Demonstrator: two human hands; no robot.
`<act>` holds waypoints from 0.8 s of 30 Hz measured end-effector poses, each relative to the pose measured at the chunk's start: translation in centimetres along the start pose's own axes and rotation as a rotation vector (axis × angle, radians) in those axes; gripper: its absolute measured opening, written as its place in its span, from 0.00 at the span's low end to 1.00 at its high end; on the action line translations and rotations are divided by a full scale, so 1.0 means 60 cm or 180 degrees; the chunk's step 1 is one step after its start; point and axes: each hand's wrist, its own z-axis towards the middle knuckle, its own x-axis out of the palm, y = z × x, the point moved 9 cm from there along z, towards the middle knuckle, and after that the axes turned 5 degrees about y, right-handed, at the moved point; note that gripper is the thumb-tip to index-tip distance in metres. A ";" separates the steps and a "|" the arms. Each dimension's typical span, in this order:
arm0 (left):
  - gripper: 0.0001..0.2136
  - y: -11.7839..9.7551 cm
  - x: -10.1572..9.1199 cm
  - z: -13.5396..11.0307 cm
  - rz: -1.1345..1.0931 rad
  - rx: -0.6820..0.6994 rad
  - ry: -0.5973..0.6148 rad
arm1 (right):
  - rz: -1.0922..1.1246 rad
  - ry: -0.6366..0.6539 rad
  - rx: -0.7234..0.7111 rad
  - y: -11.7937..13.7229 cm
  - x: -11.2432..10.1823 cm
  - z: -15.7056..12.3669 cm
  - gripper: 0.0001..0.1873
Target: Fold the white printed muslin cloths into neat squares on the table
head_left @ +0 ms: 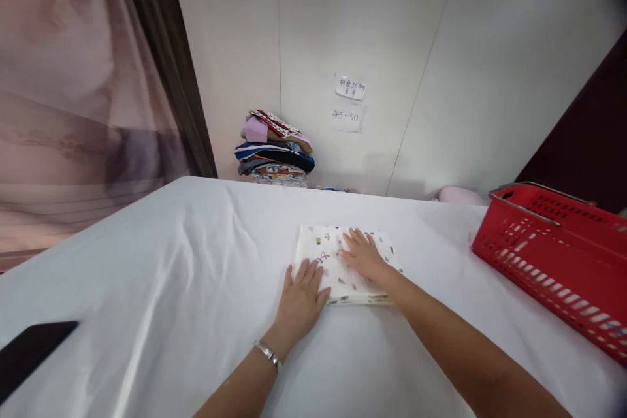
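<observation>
A white cloth (350,274) with small printed motifs lies folded into a neat, layered rectangle on the white-covered table (196,339). My left hand (301,298) rests on its near left corner, fingers stretched out and a silver bracelet at the wrist. Farther back, toward the right side of the cloth, my right hand (364,255) lies flat with its fingers spread. Both palms face down, and neither hand grips the fabric.
A red plastic basket (548,241) with metal handles stands at the right. Several folded fabrics (277,147) are stacked beyond the far edge, by a wall with paper notes (349,104). A dark flat object (34,349) lies at the near left; a pink curtain (63,98) hangs left.
</observation>
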 end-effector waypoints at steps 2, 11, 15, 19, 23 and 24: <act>0.20 0.000 0.001 -0.001 0.0002 0.0012 0.0017 | -0.0093 -0.0037 0.0119 -0.030 0.008 -0.015 0.33; 0.20 -0.020 -0.022 0.042 -0.0025 -0.0090 0.0266 | -0.0101 -0.0081 0.0125 -0.040 0.028 -0.023 0.34; 0.24 -0.066 -0.016 0.072 -0.0075 0.0209 0.0181 | -0.0022 -0.0069 0.0143 -0.039 0.019 -0.022 0.33; 0.26 -0.081 0.023 0.066 0.0003 0.0263 0.0416 | 0.0097 0.0143 0.0108 -0.058 0.005 -0.020 0.31; 0.26 -0.079 0.030 0.054 0.0015 0.0255 0.0487 | -0.0122 -0.0254 0.0508 -0.116 -0.023 -0.028 0.31; 0.26 -0.079 0.030 0.052 0.0000 0.0257 0.0510 | -0.0110 -0.0280 0.0599 -0.129 -0.021 -0.030 0.31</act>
